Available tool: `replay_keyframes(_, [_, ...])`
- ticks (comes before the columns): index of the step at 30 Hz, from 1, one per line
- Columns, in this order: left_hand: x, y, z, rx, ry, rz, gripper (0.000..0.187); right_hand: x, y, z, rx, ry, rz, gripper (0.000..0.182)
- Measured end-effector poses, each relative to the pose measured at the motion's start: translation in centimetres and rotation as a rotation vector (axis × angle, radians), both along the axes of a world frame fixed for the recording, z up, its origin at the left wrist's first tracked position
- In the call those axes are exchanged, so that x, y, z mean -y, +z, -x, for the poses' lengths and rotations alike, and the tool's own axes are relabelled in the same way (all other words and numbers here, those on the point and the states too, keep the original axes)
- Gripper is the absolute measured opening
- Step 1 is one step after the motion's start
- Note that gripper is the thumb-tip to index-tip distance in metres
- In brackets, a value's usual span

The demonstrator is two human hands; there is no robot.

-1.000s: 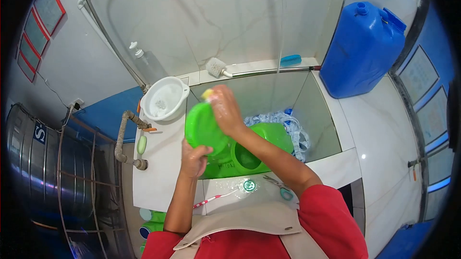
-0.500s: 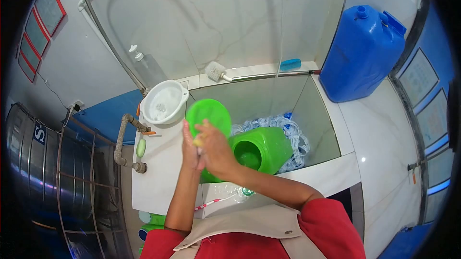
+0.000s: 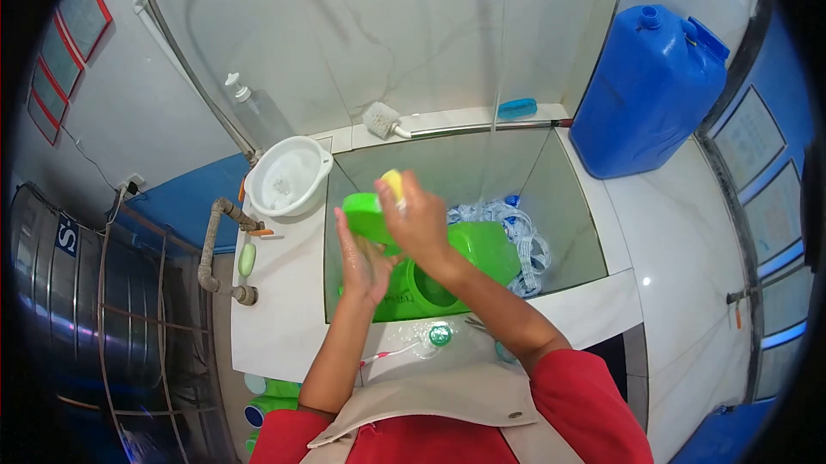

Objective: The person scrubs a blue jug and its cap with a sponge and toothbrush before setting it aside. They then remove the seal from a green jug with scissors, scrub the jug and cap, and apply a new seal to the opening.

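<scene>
My left hand (image 3: 365, 264) supports a round bright green lid (image 3: 366, 216) from below, its fingers at the lid's left and lower edges. The lid is tilted above the sink. My right hand (image 3: 418, 221) grips a yellow sponge (image 3: 393, 182) at the lid's right side, with some white foam on the fingers. Beneath both hands, a large green plastic container (image 3: 486, 250) lies on its side in the sink, its round opening toward me. Behind it is a pile of white and blue strips (image 3: 523, 236); part of the pile is hidden by the container.
A white basin (image 3: 308, 193) with suds stands on the left ledge, beside a pump bottle (image 3: 258, 111) and green soap (image 3: 248, 259). A white brush (image 3: 383, 120) and blue brush (image 3: 517, 108) lie along the back. A blue jerrycan (image 3: 650, 94) stands right; a toothbrush (image 3: 383, 355) lies in front.
The lid has tipped from facing me to a steeper angle. My right hand has moved up and right with the sponge, which now shows more clearly, and the hands have come apart.
</scene>
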State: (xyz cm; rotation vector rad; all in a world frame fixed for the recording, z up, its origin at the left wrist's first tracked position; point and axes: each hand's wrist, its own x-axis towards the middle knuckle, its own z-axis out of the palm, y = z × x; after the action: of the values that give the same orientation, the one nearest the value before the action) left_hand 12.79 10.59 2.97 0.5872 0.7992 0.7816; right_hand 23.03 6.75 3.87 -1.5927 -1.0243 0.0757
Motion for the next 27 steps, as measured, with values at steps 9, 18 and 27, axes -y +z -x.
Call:
replay_keyframes(9, [-4.0,0.6,2.4,0.388,-0.172,0.021,0.059,1.1,-1.8,0.3,-0.218,0.419,-0.082,0.028])
replay_keyframes(18, [-2.0,-1.1,1.6,0.423,-0.230,0.082,0.057,0.4,-2.1,-0.7,0.625,0.271,0.015,0.017])
replay_keyframes(27, [-3.3,-1.9,1.1,0.366,-0.273,-0.135,0.069,4.4,-2.8,0.9,-0.020,0.686,0.085,0.010])
